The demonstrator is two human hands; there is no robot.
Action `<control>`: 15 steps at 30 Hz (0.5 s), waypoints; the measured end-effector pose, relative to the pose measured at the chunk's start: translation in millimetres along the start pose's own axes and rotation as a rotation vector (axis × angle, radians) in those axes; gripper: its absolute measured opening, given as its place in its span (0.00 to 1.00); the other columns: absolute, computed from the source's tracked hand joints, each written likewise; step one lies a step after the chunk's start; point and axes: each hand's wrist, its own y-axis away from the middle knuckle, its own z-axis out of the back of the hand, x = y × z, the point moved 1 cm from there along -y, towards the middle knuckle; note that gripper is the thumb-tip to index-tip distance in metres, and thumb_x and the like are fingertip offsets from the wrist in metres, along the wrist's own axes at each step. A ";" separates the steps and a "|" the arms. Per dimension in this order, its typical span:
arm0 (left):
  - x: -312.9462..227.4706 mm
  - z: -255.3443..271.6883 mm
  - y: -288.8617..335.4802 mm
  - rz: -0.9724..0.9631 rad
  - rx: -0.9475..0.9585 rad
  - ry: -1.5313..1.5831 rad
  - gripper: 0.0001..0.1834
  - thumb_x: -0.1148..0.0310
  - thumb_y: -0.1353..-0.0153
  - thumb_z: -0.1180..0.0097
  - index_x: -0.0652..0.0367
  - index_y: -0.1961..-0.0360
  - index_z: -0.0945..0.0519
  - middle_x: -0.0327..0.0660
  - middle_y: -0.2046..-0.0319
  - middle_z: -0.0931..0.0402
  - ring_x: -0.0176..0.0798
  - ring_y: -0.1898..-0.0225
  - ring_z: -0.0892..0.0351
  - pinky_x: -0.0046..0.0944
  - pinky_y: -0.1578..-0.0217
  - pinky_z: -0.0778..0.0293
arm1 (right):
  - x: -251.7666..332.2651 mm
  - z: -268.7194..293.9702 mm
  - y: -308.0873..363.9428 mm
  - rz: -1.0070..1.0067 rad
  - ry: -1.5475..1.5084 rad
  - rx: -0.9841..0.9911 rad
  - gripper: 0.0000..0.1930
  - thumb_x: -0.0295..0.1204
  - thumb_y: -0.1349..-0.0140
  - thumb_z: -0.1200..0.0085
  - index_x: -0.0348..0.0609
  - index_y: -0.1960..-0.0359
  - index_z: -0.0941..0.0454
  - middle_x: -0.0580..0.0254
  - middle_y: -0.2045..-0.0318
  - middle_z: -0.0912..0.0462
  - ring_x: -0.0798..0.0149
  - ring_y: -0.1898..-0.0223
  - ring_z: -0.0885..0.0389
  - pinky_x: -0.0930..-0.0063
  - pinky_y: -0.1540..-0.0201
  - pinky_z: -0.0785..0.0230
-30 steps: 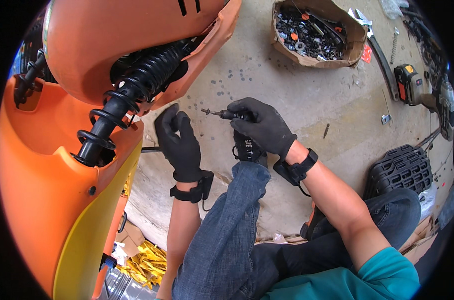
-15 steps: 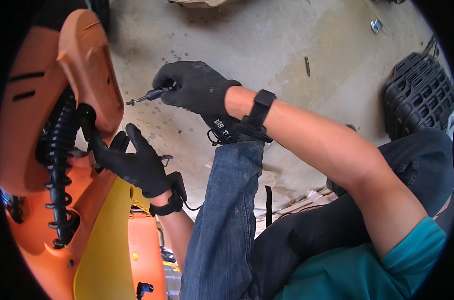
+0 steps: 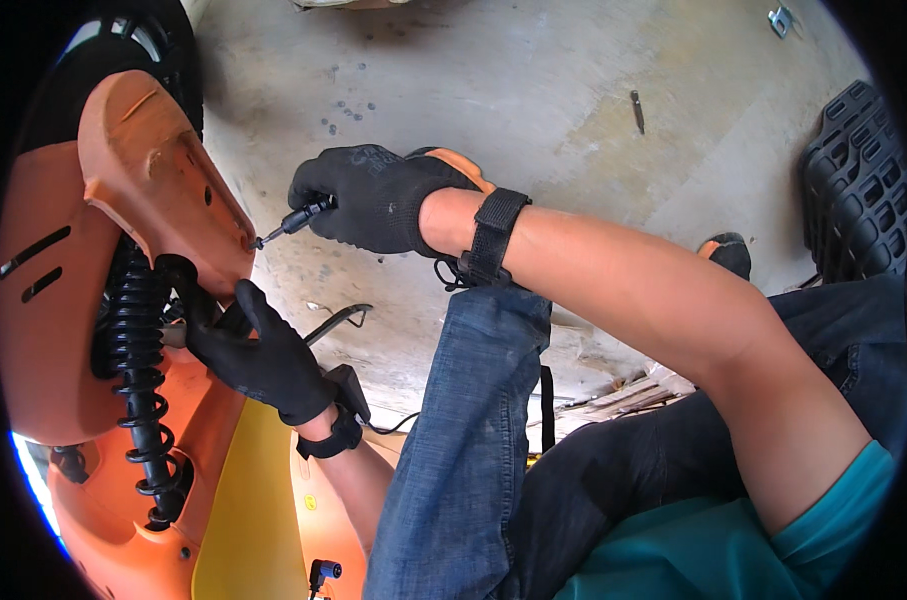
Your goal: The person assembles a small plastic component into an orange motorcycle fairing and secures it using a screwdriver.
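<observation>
My right hand (image 3: 373, 195), in a black glove, is closed around a small screwdriver (image 3: 295, 220) with a black handle. The screwdriver's tip meets the lower right edge of an orange plastic panel (image 3: 153, 150). Just below that panel is my left hand (image 3: 258, 355), also black-gloved. Its thumb points up, apart from the fingers, which reach toward the panel's underside; some fingertips are hidden there. Left of this hand runs a black coil-spring shock absorber (image 3: 141, 370), set between orange body parts.
A black tire (image 3: 123, 55) shows behind the panel. Below lies a yellow panel (image 3: 243, 500), near a blue-black connector (image 3: 323, 572). On the concrete floor are a dark thin bit (image 3: 637, 112) and a metal bracket (image 3: 779, 20). A black plastic grid case (image 3: 858, 190) stands at right.
The screwdriver's tip has come from just off the panel to its edge. My view has shifted, so the orange panel sits lower. My left hand stays beside the panel's lower end.
</observation>
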 end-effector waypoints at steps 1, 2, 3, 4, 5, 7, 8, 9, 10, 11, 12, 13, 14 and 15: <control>0.4 0.3 0.8 0.008 -0.006 0.012 0.28 0.72 0.36 0.35 0.65 0.37 0.27 0.50 0.51 0.21 0.41 0.58 0.18 0.38 0.57 0.21 | 1.1 -1.5 -0.9 0.005 0.019 0.003 0.16 0.36 0.39 0.41 0.47 0.50 0.19 0.54 0.53 0.17 0.52 0.49 0.19 0.61 0.45 0.27; 0.4 -0.2 2.0 0.011 -0.011 0.023 0.27 0.71 0.36 0.34 0.63 0.37 0.27 0.49 0.51 0.20 0.40 0.59 0.18 0.38 0.57 0.22 | 1.5 -2.5 -1.8 0.020 0.009 -0.007 0.16 0.36 0.39 0.41 0.47 0.50 0.19 0.54 0.53 0.17 0.52 0.49 0.19 0.61 0.45 0.27; 1.1 0.2 1.6 0.019 -0.014 0.042 0.27 0.71 0.36 0.34 0.63 0.37 0.26 0.48 0.51 0.20 0.40 0.59 0.18 0.38 0.57 0.22 | 2.8 -4.1 -3.2 0.013 0.011 -0.003 0.16 0.36 0.39 0.41 0.46 0.50 0.19 0.54 0.53 0.17 0.52 0.49 0.19 0.61 0.45 0.27; 1.1 0.0 2.0 0.021 -0.017 0.061 0.27 0.71 0.36 0.34 0.63 0.37 0.26 0.48 0.52 0.19 0.40 0.59 0.18 0.38 0.57 0.22 | 3.2 -5.1 -4.9 -0.003 0.018 0.003 0.16 0.36 0.39 0.41 0.46 0.50 0.19 0.54 0.53 0.17 0.52 0.49 0.19 0.61 0.45 0.27; 1.2 -0.5 2.1 0.023 -0.020 0.081 0.27 0.71 0.36 0.34 0.62 0.37 0.26 0.47 0.52 0.19 0.40 0.59 0.18 0.38 0.57 0.22 | 3.3 -5.9 -5.5 0.003 0.006 -0.008 0.16 0.36 0.39 0.41 0.46 0.50 0.19 0.54 0.53 0.17 0.52 0.49 0.19 0.61 0.45 0.27; 0.5 -0.9 2.4 0.003 -0.033 0.062 0.26 0.70 0.36 0.34 0.63 0.38 0.26 0.47 0.53 0.19 0.40 0.60 0.18 0.38 0.58 0.22 | 2.2 -6.9 -7.2 -0.013 -0.007 -0.018 0.17 0.35 0.39 0.41 0.45 0.50 0.19 0.53 0.53 0.17 0.51 0.50 0.19 0.61 0.45 0.27; 0.2 -0.1 2.3 -0.009 -0.039 0.051 0.26 0.70 0.36 0.34 0.63 0.39 0.25 0.47 0.54 0.19 0.40 0.60 0.19 0.38 0.59 0.22 | 2.1 -8.4 -7.8 0.002 -0.018 -0.025 0.17 0.35 0.39 0.41 0.45 0.50 0.20 0.53 0.53 0.17 0.51 0.50 0.19 0.61 0.45 0.27; -0.3 -0.1 2.6 0.004 -0.031 0.043 0.25 0.71 0.36 0.35 0.64 0.39 0.26 0.48 0.54 0.20 0.40 0.61 0.18 0.37 0.61 0.22 | 0.9 -8.9 -9.4 0.010 -0.021 -0.026 0.17 0.35 0.40 0.41 0.44 0.50 0.20 0.53 0.53 0.17 0.51 0.50 0.19 0.60 0.45 0.28; -0.6 0.3 2.7 0.017 -0.022 0.035 0.24 0.72 0.36 0.36 0.64 0.40 0.26 0.49 0.54 0.20 0.40 0.63 0.18 0.37 0.63 0.21 | 0.0 -10.4 -10.6 0.016 -0.024 -0.026 0.17 0.34 0.40 0.41 0.44 0.50 0.20 0.52 0.53 0.17 0.50 0.50 0.19 0.60 0.45 0.28; -0.9 0.5 3.6 0.032 -0.010 0.027 0.23 0.74 0.36 0.37 0.65 0.41 0.27 0.50 0.54 0.21 0.41 0.64 0.17 0.37 0.65 0.21 | -1.5 -12.2 -10.8 0.028 -0.034 -0.033 0.17 0.34 0.40 0.41 0.44 0.50 0.20 0.52 0.53 0.17 0.50 0.50 0.19 0.60 0.45 0.28; -1.3 0.8 4.2 0.041 0.006 0.042 0.23 0.73 0.36 0.37 0.65 0.41 0.27 0.50 0.54 0.22 0.41 0.64 0.17 0.37 0.65 0.21 | -2.5 -14.6 -10.7 0.041 -0.046 -0.040 0.17 0.34 0.40 0.40 0.43 0.51 0.20 0.51 0.53 0.17 0.50 0.50 0.20 0.59 0.46 0.28; -1.0 0.5 3.6 0.050 0.014 0.055 0.23 0.73 0.36 0.37 0.65 0.41 0.27 0.50 0.55 0.22 0.41 0.64 0.18 0.37 0.65 0.21 | -2.4 -16.9 -11.8 0.072 -0.059 -0.058 0.17 0.34 0.40 0.40 0.43 0.51 0.20 0.51 0.53 0.17 0.49 0.50 0.20 0.59 0.46 0.28; -0.9 -0.3 3.0 0.060 0.017 0.069 0.23 0.72 0.35 0.37 0.65 0.41 0.27 0.50 0.55 0.22 0.41 0.63 0.18 0.36 0.65 0.21 | -2.7 -18.6 -12.2 0.081 -0.075 -0.091 0.16 0.34 0.41 0.41 0.43 0.53 0.19 0.50 0.55 0.17 0.47 0.51 0.20 0.58 0.47 0.28; -0.5 -0.8 2.0 0.041 0.014 0.106 0.24 0.72 0.35 0.37 0.65 0.40 0.27 0.49 0.56 0.23 0.40 0.64 0.18 0.37 0.65 0.22 | -1.3 -21.6 -11.6 0.104 -0.095 -0.137 0.15 0.33 0.42 0.41 0.43 0.55 0.19 0.48 0.57 0.17 0.45 0.52 0.19 0.56 0.48 0.28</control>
